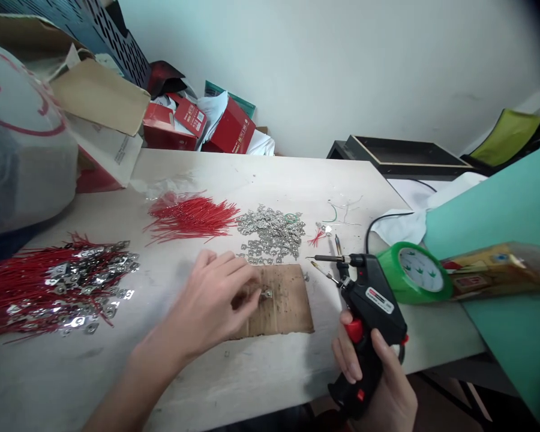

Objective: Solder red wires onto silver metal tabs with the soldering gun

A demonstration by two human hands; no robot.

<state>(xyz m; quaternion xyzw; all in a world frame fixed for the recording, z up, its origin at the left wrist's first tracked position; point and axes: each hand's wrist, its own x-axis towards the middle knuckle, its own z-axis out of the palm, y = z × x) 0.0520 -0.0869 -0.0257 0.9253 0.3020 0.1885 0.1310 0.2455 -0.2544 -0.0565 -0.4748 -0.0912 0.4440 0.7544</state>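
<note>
Directions are from the brown cardboard (292, 306). Nearest, at 4 o'clock, the right hand (393, 390) wraps its grip around the handle of a black soldering gun (371, 300); part of the palm is cut off by the lower edge. The gun's metal tip points toward 10 o'clock.

At 9 o'clock, the left hand (220, 291) covers the cardboard's left side. Its thumb and forefinger come together at a small metal tab (267, 293) lying over the cardboard; whether they pinch or only touch it, I cannot tell, and any wire there is hidden.

Also at 9 o'clock, well apart, red wires with metal tabs (72, 288) run out of frame across the pale desk (216, 372). Green tape (416, 273) sits at 2 o'clock. Beyond are loose metal tabs (272, 231) at 12 and red wires (193, 216) at 11, partly under blurry clear plastic (162, 187).
</note>
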